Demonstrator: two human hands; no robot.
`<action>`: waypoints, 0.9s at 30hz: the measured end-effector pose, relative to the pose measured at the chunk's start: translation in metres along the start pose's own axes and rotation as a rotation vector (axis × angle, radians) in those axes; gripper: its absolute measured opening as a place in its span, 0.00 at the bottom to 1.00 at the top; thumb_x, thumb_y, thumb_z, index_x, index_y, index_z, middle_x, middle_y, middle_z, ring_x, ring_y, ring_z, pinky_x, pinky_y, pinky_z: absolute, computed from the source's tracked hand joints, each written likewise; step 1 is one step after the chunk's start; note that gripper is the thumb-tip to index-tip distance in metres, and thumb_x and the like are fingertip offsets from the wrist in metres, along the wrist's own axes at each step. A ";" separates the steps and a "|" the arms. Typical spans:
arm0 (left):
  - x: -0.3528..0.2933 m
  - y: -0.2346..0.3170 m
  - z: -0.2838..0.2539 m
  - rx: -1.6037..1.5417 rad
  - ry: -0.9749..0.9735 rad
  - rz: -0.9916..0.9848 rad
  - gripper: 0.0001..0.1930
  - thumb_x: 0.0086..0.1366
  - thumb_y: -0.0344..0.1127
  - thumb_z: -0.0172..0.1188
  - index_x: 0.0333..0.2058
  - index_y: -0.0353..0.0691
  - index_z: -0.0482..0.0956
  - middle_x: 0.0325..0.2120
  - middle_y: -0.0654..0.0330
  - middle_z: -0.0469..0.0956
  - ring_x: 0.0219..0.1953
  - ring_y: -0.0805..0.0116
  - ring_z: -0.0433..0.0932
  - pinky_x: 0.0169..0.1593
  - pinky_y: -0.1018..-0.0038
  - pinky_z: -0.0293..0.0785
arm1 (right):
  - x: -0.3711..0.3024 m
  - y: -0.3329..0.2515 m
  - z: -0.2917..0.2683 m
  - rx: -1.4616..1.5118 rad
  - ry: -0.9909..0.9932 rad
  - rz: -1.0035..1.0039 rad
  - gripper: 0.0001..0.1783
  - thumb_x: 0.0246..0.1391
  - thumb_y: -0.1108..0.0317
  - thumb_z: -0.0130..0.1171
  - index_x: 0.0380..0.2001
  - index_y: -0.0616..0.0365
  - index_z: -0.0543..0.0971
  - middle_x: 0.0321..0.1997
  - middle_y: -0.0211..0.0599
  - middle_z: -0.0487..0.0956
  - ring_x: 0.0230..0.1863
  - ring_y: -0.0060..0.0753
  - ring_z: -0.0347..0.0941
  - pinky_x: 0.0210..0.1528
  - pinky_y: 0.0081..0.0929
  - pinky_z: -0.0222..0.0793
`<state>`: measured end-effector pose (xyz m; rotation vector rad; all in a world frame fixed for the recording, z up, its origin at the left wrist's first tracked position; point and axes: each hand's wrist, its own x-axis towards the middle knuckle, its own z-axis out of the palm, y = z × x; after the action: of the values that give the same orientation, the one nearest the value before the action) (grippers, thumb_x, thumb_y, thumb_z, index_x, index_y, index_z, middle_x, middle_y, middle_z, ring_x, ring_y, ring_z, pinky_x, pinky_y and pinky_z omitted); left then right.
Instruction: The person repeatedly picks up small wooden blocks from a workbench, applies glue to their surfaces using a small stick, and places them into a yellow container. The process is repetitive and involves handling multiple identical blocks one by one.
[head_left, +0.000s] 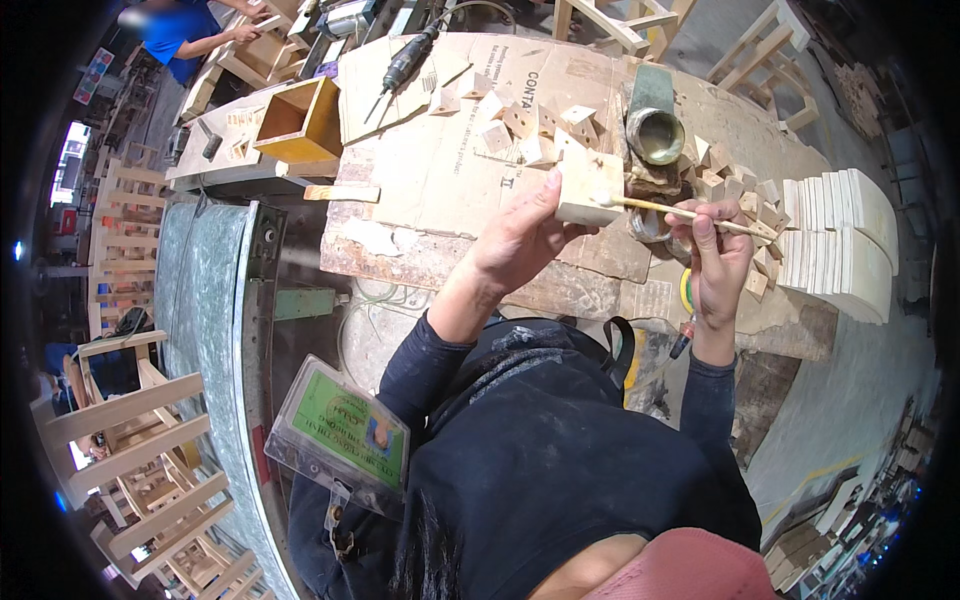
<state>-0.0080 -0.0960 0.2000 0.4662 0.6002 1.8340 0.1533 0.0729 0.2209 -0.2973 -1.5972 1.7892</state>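
Here, the left hand [518,240] slants inward gripping a block [590,188] — the right hand [718,262] pinches a stick [650,206].

From where I'm standing, I see a dark navy, nearly black top [570,440] with long sleeves [425,350] that stop short of the wrists. The left hand [520,238] and right hand [718,258] are bare. Pale dust [515,345] smears the dark cloth near the lap. A clear badge holder [300,455] with a green card [345,425] hangs at the left side, and something dusty pink [690,570] shows near the neckline.
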 end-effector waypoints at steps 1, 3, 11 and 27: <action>0.000 0.001 0.001 0.007 -0.002 -0.001 0.25 0.72 0.47 0.40 0.60 0.36 0.60 0.54 0.54 0.70 0.53 0.65 0.71 0.57 0.66 0.66 | -0.001 -0.001 -0.001 0.003 -0.017 0.000 0.05 0.59 0.71 0.56 0.36 0.60 0.73 0.37 0.43 0.80 0.38 0.30 0.79 0.40 0.22 0.76; 0.001 0.003 0.003 0.020 -0.005 -0.003 0.25 0.72 0.49 0.40 0.59 0.36 0.62 0.53 0.56 0.71 0.54 0.67 0.71 0.56 0.69 0.66 | -0.002 -0.003 -0.001 0.016 -0.028 0.000 0.05 0.59 0.71 0.56 0.36 0.60 0.73 0.38 0.43 0.80 0.38 0.30 0.79 0.40 0.22 0.77; 0.002 0.004 0.021 -0.134 0.008 -0.042 0.25 0.72 0.48 0.41 0.60 0.37 0.60 0.56 0.55 0.68 0.58 0.66 0.67 0.61 0.68 0.63 | 0.008 -0.007 0.005 0.003 0.036 -0.040 0.05 0.59 0.71 0.56 0.37 0.60 0.73 0.40 0.45 0.80 0.39 0.33 0.79 0.40 0.21 0.76; -0.008 0.008 0.017 -0.246 0.029 -0.048 0.27 0.72 0.44 0.40 0.63 0.33 0.53 0.59 0.49 0.62 0.60 0.60 0.65 0.64 0.66 0.61 | 0.012 -0.011 0.003 0.036 -0.053 -0.009 0.05 0.58 0.74 0.56 0.37 0.59 0.73 0.41 0.46 0.80 0.39 0.33 0.79 0.43 0.24 0.76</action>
<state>-0.0016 -0.1025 0.2184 0.2591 0.3948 1.8415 0.1471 0.0777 0.2354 -0.2276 -1.5981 1.8307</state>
